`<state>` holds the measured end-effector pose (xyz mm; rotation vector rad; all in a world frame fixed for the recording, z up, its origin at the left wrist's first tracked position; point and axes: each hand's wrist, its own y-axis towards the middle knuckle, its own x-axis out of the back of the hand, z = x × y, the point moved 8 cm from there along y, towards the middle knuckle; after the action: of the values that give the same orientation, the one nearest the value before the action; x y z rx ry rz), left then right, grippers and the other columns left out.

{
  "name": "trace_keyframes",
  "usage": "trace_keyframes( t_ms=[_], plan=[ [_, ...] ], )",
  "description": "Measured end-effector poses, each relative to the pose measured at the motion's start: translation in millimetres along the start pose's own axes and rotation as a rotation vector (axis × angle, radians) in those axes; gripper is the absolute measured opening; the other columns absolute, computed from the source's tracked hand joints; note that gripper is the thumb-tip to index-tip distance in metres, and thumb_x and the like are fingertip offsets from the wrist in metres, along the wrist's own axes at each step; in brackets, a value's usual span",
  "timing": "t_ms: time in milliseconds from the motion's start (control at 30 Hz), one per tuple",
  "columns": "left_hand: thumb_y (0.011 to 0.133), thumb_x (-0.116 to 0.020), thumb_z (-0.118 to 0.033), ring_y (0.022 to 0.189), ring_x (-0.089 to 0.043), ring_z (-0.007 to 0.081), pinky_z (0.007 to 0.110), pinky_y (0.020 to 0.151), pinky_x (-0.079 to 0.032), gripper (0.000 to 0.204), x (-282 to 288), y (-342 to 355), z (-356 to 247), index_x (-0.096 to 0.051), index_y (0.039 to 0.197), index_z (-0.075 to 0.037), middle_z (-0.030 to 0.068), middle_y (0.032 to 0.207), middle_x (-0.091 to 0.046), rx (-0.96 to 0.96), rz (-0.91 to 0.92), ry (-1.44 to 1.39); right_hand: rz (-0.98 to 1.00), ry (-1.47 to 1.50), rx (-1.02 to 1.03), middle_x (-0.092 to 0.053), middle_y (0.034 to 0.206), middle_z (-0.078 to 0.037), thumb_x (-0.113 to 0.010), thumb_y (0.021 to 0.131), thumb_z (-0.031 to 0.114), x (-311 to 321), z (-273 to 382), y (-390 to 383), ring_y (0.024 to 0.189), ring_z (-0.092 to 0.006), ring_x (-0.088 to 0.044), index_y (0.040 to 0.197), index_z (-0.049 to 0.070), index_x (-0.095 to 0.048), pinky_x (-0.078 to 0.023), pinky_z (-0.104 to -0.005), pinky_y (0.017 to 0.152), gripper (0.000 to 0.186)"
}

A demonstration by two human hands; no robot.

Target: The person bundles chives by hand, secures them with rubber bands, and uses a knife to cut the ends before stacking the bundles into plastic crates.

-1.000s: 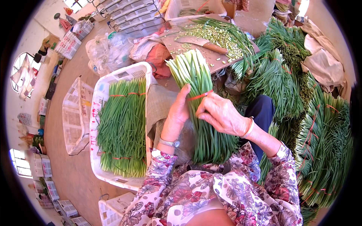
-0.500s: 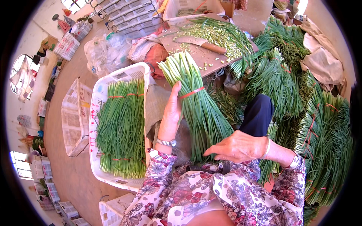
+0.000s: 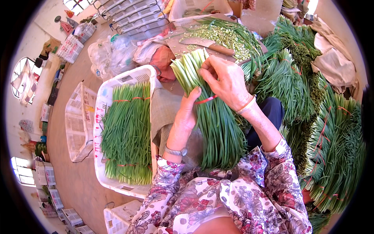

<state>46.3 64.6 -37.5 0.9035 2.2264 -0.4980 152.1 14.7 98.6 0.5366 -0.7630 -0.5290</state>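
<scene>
A thick bundle of green chives leans up in front of me, pale stem ends at the top, with a red band around it. My left hand is wrapped around its left side, thumb lying near the band. Against the pale stems just above the band, my right hand has its thumb and fingers pinched; whatever is between them is hidden. To the left, a white plastic crate holds several banded bundles of chives.
Beyond the bundle, a board carries a knife and chopped stem bits. Chive bundles are heaped at right. Clear plastic bags and stacked crates stand far left. Sacking drapes the crate's right side.
My right hand has moved from the leafy lower end up to the pale stems, its fingers now pinched. The bundle has shifted slightly right and sits more upright in my left hand.
</scene>
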Motion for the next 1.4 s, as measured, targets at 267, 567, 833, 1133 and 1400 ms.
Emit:
trace_keyframes(
  t_ms=[267, 567, 833, 1133, 1400],
  plan=[
    [0.086, -0.070, -0.029, 0.110, -0.057, 0.0174, 0.035, 0.097, -0.046, 0.056, -0.4, 5.0, -0.3, -0.048, 0.132, -0.005, 0.0056, 0.123, -0.058, -0.015, -0.002, -0.007, 0.009, 0.846, -0.404, -0.060, 0.078, -0.004, -0.057, 0.096, 0.021, -15.5, -26.2, -19.2, 0.065, -0.0108, -0.058, 0.091, 0.004, -0.053, -0.049, -0.0245, 0.059, 0.019],
    [0.086, -0.070, -0.030, 0.107, -0.061, 0.0232, 0.040, 0.096, -0.050, 0.053, 17.8, 2.0, 1.2, -0.051, 0.127, -0.003, 0.0097, 0.119, -0.062, -0.023, -0.088, -0.064, -0.046, 1.197, 0.048, -0.066, 0.099, -0.007, -0.054, 0.097, 0.020, 143.4, -24.5, 64.4, 0.085, -0.0106, -0.063, 0.108, 0.003, -0.060, -0.054, -0.0244, 0.073, 0.021],
    [0.086, -0.069, -0.032, 0.107, -0.062, 0.0249, 0.041, 0.095, -0.051, 0.055, 21.0, 1.6, -3.8, -0.050, 0.128, -0.003, 0.0115, 0.120, -0.062, -0.051, -0.108, -0.094, 0.090, -0.036, -0.064, -0.059, 0.121, -0.018, -0.066, 0.089, 0.028, 58.8, -42.3, -3.4, 0.111, -0.0299, -0.058, 0.128, -0.001, -0.050, -0.046, -0.0372, 0.096, 0.052],
    [0.081, -0.071, -0.028, 0.095, -0.065, 0.0196, 0.035, 0.086, -0.054, 0.049, -18.1, -0.6, -64.8, -0.057, 0.118, 0.001, 0.0100, 0.109, -0.065, -0.335, -0.090, -0.025, 0.243, 0.283, -0.165, -0.037, 0.144, -0.028, -0.084, 0.067, 0.046, -36.6, -21.5, -55.3, 0.135, -0.0344, -0.038, 0.146, -0.004, -0.022, -0.032, -0.0407, 0.111, 0.112],
    [0.053, -0.089, -0.022, 0.118, -0.052, 0.0236, 0.035, 0.103, -0.041, 0.110, -127.7, -18.1, -128.2, -0.025, 0.140, 0.002, 0.0153, 0.127, -0.051, -0.879, 0.179, 0.488, -0.189, 0.331, 0.101, -0.039, 0.142, -0.017, -0.084, 0.069, 0.024, 36.4, 34.1, -2.1, 0.129, -0.0261, -0.043, 0.148, -0.001, -0.019, -0.035, -0.0392, 0.109, 0.105]
  ],
)
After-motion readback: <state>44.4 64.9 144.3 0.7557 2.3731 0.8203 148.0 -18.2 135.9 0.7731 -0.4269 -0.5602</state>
